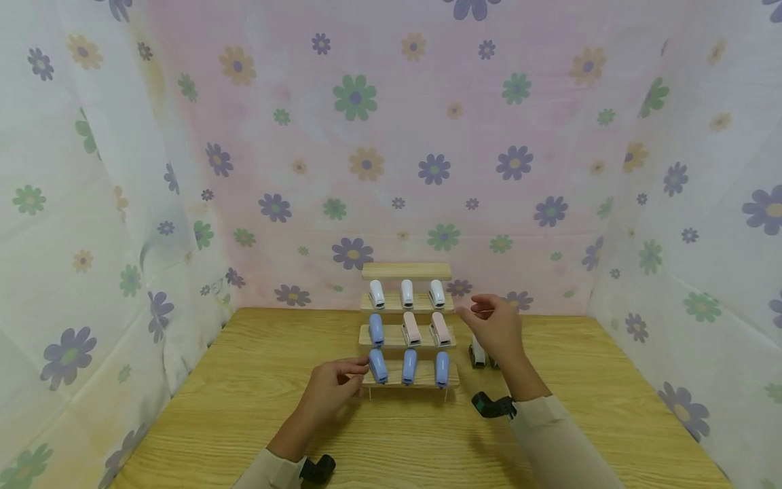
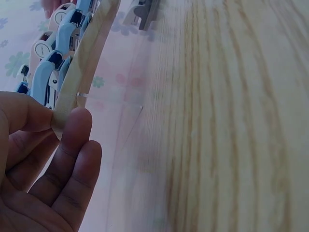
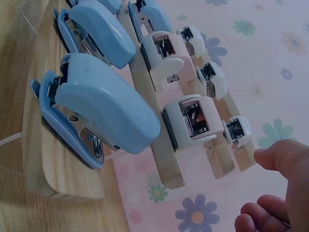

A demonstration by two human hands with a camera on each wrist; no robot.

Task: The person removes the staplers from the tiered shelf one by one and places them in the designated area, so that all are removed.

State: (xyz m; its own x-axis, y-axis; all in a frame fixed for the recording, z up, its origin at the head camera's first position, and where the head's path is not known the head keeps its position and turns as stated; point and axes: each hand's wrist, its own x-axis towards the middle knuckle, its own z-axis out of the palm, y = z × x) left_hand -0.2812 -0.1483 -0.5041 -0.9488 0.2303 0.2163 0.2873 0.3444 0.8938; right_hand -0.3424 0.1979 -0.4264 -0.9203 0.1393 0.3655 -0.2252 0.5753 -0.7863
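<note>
A stepped wooden display rack [image 1: 406,272] holds small staplers in rows. Its lowest board carries blue staplers [image 1: 409,367]; on the board above, one blue stapler [image 1: 376,330] sits left of two pink staplers [image 1: 411,329]. White staplers [image 1: 406,294] line the board higher up. My left hand [image 1: 334,388] pinches the left end of the lowest board [image 2: 77,82] between thumb and fingers. At the rack's right side my right hand [image 1: 496,327] holds nothing, its fingers loosely bent. In the right wrist view the thumb [image 3: 277,157] is right by the end of the white staplers' board.
Behind my right wrist a pale stapler [image 1: 478,353] stands on the wooden table [image 1: 256,394], with another partly hidden beside it. Flowered cloth [image 1: 391,136] hangs behind the table and along both sides. A black wrist camera [image 1: 489,405] sits on each arm.
</note>
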